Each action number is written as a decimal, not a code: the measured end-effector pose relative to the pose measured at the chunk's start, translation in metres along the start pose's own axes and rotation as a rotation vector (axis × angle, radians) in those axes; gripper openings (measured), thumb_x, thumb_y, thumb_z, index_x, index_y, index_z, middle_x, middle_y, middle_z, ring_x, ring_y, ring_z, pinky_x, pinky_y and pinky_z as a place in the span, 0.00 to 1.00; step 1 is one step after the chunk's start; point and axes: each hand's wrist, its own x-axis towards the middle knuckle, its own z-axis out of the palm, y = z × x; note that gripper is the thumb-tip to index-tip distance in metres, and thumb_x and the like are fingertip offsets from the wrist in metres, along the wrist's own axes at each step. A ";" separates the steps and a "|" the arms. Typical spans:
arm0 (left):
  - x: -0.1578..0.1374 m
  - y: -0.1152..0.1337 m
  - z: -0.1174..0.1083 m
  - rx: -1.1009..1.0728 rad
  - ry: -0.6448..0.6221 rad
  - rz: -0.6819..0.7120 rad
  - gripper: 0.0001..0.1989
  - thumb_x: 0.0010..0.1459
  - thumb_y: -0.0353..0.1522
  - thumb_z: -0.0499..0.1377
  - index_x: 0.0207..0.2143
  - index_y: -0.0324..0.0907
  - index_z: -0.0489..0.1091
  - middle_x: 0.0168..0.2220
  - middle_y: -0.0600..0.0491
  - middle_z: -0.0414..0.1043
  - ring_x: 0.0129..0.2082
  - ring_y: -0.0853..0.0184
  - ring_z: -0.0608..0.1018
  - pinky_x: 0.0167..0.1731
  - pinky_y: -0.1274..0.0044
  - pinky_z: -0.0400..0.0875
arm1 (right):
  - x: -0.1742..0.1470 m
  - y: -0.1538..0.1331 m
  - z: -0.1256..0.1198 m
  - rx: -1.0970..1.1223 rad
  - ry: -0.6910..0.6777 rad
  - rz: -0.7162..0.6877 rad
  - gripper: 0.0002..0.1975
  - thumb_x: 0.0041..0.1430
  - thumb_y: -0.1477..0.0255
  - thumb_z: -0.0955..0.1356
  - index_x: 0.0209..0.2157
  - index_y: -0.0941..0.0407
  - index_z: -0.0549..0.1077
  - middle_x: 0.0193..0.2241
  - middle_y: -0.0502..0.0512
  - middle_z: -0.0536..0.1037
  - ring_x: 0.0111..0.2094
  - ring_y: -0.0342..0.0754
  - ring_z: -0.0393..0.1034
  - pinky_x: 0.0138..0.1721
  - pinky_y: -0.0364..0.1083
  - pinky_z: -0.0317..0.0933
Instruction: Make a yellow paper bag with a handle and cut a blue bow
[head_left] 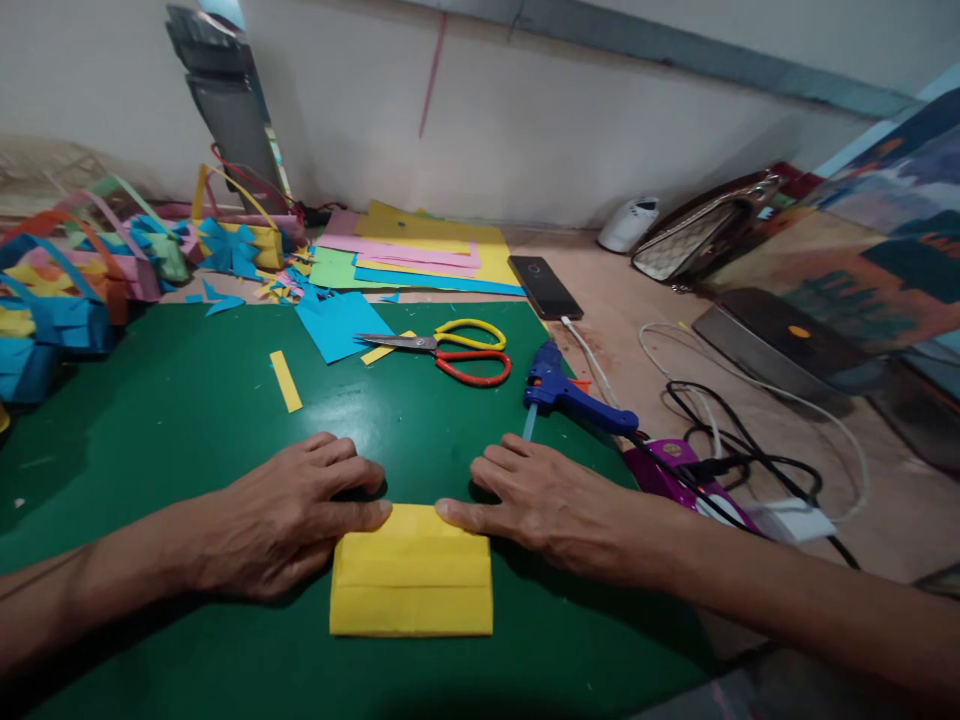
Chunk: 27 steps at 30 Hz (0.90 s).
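Observation:
A folded piece of yellow paper [412, 590] lies flat on the green board [187, 440], with crease lines running across it. My left hand [289, 515] presses on its upper left corner, the thumb along the far edge and the other fingers curled. At the upper right corner my right hand [536, 500] does the same, its thumb tip on the paper. Both thumbs point inward with a short gap between them. Beyond the hands lie scissors [442, 350] with one yellow and one red handle, and a blue glue gun [574, 392].
Yellow strips [286, 381], a blue paper square [341, 325] and stacked coloured sheets [427, 250] lie farther back. Several small paper baskets [240, 245] stand at left. A phone [546, 287], a purple power strip [675, 470] and tangled cables [739, 430] occupy the right.

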 end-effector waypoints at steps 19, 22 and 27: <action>-0.003 0.000 0.002 0.008 0.082 0.010 0.17 0.56 0.24 0.49 0.47 0.43 0.66 0.41 0.45 0.68 0.33 0.62 0.67 0.33 0.69 0.61 | 0.007 -0.010 0.017 -0.270 0.382 -0.017 0.12 0.61 0.78 0.62 0.24 0.59 0.69 0.19 0.51 0.68 0.21 0.45 0.58 0.25 0.47 0.47; -0.004 -0.001 0.002 -0.007 0.097 0.006 0.16 0.56 0.24 0.49 0.45 0.43 0.67 0.42 0.45 0.69 0.35 0.62 0.68 0.34 0.70 0.63 | 0.007 -0.008 0.014 -0.296 0.365 -0.127 0.11 0.60 0.80 0.61 0.24 0.59 0.69 0.19 0.51 0.68 0.20 0.44 0.57 0.23 0.47 0.46; -0.010 -0.003 0.006 -0.037 0.179 -0.007 0.12 0.59 0.23 0.48 0.39 0.41 0.69 0.36 0.46 0.69 0.33 0.64 0.68 0.32 0.72 0.61 | 0.013 -0.003 0.007 -0.314 0.325 -0.215 0.11 0.60 0.79 0.61 0.24 0.59 0.70 0.18 0.51 0.67 0.18 0.44 0.56 0.22 0.47 0.45</action>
